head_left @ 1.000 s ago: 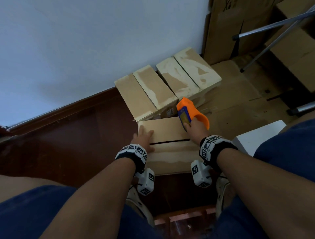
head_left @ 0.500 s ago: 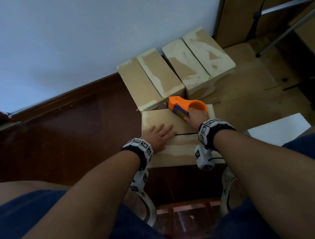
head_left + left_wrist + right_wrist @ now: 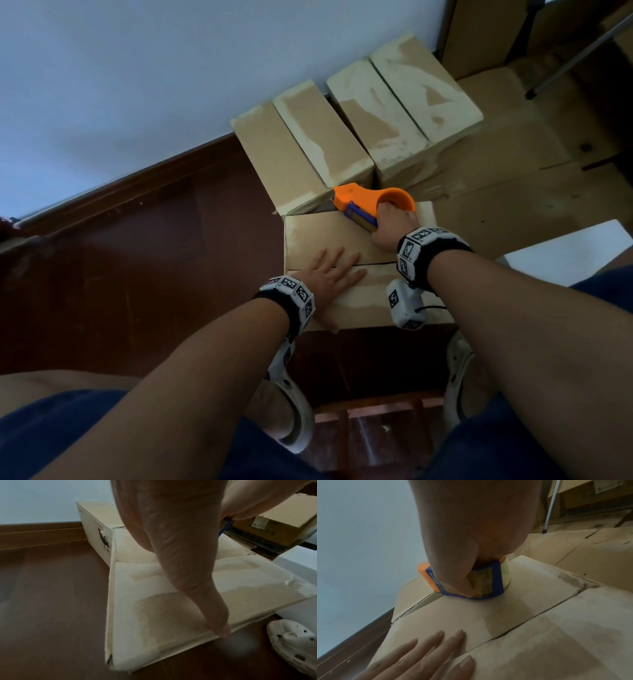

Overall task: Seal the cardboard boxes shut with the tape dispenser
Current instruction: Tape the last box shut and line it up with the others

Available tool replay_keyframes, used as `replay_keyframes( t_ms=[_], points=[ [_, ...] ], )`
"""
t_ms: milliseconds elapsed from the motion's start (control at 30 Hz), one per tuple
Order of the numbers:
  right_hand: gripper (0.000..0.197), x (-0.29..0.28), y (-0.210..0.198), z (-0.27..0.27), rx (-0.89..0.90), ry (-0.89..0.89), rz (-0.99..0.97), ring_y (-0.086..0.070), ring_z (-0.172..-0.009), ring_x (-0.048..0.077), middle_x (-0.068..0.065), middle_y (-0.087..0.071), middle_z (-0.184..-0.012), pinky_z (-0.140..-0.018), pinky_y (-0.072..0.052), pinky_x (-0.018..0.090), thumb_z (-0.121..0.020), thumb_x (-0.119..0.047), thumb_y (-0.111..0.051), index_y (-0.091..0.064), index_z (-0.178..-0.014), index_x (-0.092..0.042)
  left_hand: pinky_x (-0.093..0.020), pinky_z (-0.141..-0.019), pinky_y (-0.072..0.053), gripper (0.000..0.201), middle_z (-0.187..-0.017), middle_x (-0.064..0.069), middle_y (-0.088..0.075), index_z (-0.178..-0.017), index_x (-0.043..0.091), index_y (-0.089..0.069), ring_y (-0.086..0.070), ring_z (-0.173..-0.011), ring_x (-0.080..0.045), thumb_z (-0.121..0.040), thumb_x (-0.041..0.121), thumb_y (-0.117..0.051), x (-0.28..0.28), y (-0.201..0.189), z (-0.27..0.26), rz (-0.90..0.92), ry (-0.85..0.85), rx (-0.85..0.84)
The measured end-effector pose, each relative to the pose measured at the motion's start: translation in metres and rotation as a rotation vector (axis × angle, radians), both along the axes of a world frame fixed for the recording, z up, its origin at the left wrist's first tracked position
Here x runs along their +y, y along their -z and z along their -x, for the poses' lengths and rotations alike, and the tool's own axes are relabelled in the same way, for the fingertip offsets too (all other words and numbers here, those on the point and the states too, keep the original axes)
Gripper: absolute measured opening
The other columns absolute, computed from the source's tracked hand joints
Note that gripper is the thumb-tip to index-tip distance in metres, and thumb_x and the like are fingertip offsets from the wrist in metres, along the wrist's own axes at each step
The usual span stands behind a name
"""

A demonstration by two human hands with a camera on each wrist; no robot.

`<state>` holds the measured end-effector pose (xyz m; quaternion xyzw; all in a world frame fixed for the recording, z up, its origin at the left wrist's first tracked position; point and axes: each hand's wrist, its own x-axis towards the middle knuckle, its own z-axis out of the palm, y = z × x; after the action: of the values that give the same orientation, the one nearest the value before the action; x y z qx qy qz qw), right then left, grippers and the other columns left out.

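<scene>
Holding the tape dispenser (image 3: 371, 205) tight in my right hand (image 3: 390, 228), I have it pressed down on the far edge of the cardboard box (image 3: 329, 236) in front of me, fingers curled around the orange handle. My left hand (image 3: 330, 275) lies flat on the box top, fingers straight and a little spread, right over the dark gap (image 3: 375, 264) where the two flaps meet. That gap runs from side to side, and the dispenser sits past it, farther from me, so I think the tape has to come toward me and cross the gap. My right hand is nearer that path. My left fingers are close beside it and may get in the way. Behind the dispenser, touching my box or nearly so, stand four other boxes (image 3: 342, 137), so there is little room that way. The near edge of my box is free.
</scene>
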<state>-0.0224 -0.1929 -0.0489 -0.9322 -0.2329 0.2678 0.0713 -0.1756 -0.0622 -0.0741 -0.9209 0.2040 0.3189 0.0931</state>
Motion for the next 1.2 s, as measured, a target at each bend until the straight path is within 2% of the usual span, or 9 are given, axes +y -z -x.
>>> replay_keyframes(
  t_ms=[133, 400, 500, 600, 733, 867, 1000, 1100, 1200],
  points=[
    [0.044, -0.003, -0.003, -0.001, 0.033, 0.006, -0.017, -0.05, -0.117, 0.031, 0.014, -0.051, -0.126, -0.103, -0.033, 0.041, -0.086, -0.017, -0.056, -0.042, -0.127, -0.006, -0.058, -0.116, 0.001, 0.132, -0.157, -0.016, 0.02, -0.15, 0.013, 0.017, 0.012, -0.144, -0.043, -0.065, 0.075, -0.063, -0.009, -0.003, 0.005, -0.02, -0.027, -0.029],
    [0.046, -0.01, -0.003, 0.005, 0.001, -0.051, -0.002, -0.048, -0.12, 0.029, 0.013, -0.049, -0.129, -0.105, -0.03, 0.04, -0.087, -0.015, -0.054, -0.04, -0.13, -0.007, -0.052, -0.118, 0.004, 0.135, -0.158, -0.016, 0.018, -0.15, 0.001, 0.013, 0.012, -0.147, -0.026, -0.065, 0.089, -0.043, 0.004, -0.005, 0.011, -0.083, -0.065, -0.069],
    [0.051, -0.013, 0.001, 0.004, -0.01, -0.051, -0.017, -0.047, -0.122, 0.029, 0.013, -0.048, -0.132, -0.106, -0.03, 0.04, -0.09, -0.029, -0.056, -0.039, -0.132, -0.007, -0.051, -0.118, 0.005, 0.135, -0.158, -0.016, 0.019, -0.149, 0.001, 0.014, 0.01, -0.148, -0.026, -0.065, 0.088, -0.045, 0.004, -0.006, 0.007, -0.06, -0.057, -0.047],
    [0.053, -0.016, 0.002, 0.001, 0.003, -0.071, -0.024, -0.051, -0.117, 0.029, 0.012, -0.053, -0.127, -0.098, -0.036, 0.039, -0.091, -0.046, -0.054, -0.044, -0.128, -0.009, -0.05, -0.118, 0.007, 0.133, -0.158, -0.015, 0.019, -0.15, 0.002, 0.014, 0.011, -0.148, -0.025, -0.066, 0.088, -0.044, 0.004, -0.005, 0.006, -0.078, -0.038, -0.054],
    [0.041, -0.019, -0.008, 0.0, 0.035, -0.086, -0.055, -0.058, -0.103, 0.031, 0.016, -0.06, -0.115, -0.081, -0.045, 0.037, -0.094, -0.035, -0.056, -0.048, -0.121, -0.005, -0.051, -0.118, 0.007, 0.133, -0.157, -0.015, 0.02, -0.15, 0.002, 0.015, 0.012, -0.147, -0.025, -0.066, 0.087, -0.045, 0.004, -0.003, 0.005, -0.064, -0.036, -0.043],
    [0.041, -0.018, -0.016, 0.007, 0.089, -0.069, -0.145, -0.06, -0.098, 0.032, 0.017, -0.06, -0.112, -0.076, -0.049, 0.039, -0.093, -0.029, -0.057, -0.042, -0.122, -0.004, -0.052, -0.118, 0.005, 0.132, -0.158, -0.013, 0.021, -0.15, 0.004, 0.015, 0.014, -0.147, -0.025, -0.066, 0.086, -0.046, 0.006, 0.002, 0.006, -0.024, -0.055, -0.037],
    [0.046, -0.02, -0.02, 0.019, 0.109, -0.033, -0.247, -0.06, -0.093, 0.025, 0.008, -0.061, -0.104, -0.072, -0.046, 0.033, -0.084, -0.045, -0.065, -0.051, -0.112, -0.011, -0.051, -0.118, 0.005, 0.133, -0.158, -0.013, 0.021, -0.149, 0.004, 0.017, 0.014, -0.147, -0.025, -0.066, 0.086, -0.047, 0.007, 0.002, 0.005, -0.013, -0.073, -0.016],
    [0.046, -0.018, -0.023, 0.027, 0.148, -0.021, -0.233, -0.062, -0.081, 0.021, 0.004, -0.065, -0.088, -0.069, -0.047, 0.032, -0.078, -0.061, -0.065, -0.059, -0.092, -0.018, -0.051, -0.118, 0.008, 0.132, -0.158, -0.012, 0.019, -0.149, 0.005, 0.018, 0.014, -0.147, -0.025, -0.068, 0.083, -0.05, 0.006, -0.001, 0.003, -0.006, -0.098, 0.028],
    [0.054, -0.016, -0.021, 0.032, 0.198, -0.023, -0.167, -0.06, -0.071, 0.024, 0.008, -0.063, -0.077, -0.062, -0.041, 0.031, -0.078, -0.066, -0.061, -0.058, -0.079, -0.013, -0.05, -0.118, 0.009, 0.13, -0.159, -0.011, 0.014, -0.15, 0.006, 0.016, 0.011, -0.147, -0.027, -0.069, 0.081, -0.053, 0.005, 0.0, 0.003, 0.006, -0.111, 0.034]
  ],
)
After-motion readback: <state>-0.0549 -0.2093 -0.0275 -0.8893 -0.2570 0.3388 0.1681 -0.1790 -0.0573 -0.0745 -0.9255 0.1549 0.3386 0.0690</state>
